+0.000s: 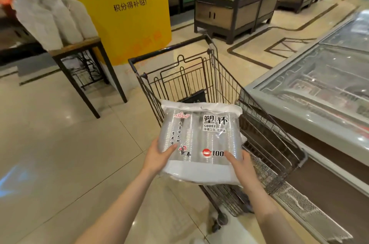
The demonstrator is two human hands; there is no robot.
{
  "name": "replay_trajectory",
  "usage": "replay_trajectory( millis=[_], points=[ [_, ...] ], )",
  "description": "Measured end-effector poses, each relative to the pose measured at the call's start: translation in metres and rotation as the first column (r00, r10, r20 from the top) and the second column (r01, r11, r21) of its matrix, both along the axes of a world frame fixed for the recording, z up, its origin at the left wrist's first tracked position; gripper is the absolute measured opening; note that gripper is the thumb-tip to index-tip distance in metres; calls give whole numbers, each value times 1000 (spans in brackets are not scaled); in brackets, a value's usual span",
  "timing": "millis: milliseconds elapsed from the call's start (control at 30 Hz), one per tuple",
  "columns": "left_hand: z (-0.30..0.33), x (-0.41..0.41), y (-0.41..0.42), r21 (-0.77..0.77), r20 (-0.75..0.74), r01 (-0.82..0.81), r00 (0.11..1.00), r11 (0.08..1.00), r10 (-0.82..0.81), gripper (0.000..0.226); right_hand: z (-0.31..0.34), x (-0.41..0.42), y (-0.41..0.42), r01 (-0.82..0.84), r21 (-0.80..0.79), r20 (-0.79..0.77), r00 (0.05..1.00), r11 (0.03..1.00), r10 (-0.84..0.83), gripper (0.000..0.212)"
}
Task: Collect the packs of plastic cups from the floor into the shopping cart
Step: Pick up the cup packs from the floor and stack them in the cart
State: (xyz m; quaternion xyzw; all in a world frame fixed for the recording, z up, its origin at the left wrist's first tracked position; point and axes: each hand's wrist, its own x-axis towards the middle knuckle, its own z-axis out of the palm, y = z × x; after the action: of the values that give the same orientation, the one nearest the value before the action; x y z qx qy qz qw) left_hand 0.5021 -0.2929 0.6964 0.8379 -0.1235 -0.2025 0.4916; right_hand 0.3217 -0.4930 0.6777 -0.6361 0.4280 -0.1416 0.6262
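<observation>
Nearest, two bare forearms reach forward. Left hand (154, 156) and right hand (242, 165) each grip a lower corner of a clear pack of plastic cups (200, 139), thumbs on top, holding it above the near end of a wire shopping cart (265, 133). Beyond stands a yellow pillar (127, 14); a glass-topped freezer (323, 84) runs along the right.

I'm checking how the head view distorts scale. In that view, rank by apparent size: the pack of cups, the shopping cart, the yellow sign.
Largest to smallest:
1. shopping cart
2. yellow sign, cropped at the top, so unsure against the cart
3. pack of cups, enlarged by nearness
</observation>
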Motion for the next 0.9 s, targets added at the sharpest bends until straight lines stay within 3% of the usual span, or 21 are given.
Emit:
replay_trajectory(
  millis=[167, 400, 767, 900],
  points=[
    [2, 49, -32, 31, -10, 47, 999, 998, -47, 59, -2, 41, -22, 43, 12, 10, 999, 999, -43, 62],
    [6, 129, -92, 48, 50, 254, 965, 966, -256, 83, -7, 101, -44, 223, 32, -18, 975, 974, -223, 56],
    [-5, 248, -186, 140, -25, 624, 778, 768, -628, 88, -19, 173, -48, 573, 23, -108, 816, 820, -567, 65],
    [-20, 252, -219, 130, -61, 695, 717, 707, -694, 74, -28, 179, -55, 626, -20, -166, 767, 780, -620, 59]
  ],
)
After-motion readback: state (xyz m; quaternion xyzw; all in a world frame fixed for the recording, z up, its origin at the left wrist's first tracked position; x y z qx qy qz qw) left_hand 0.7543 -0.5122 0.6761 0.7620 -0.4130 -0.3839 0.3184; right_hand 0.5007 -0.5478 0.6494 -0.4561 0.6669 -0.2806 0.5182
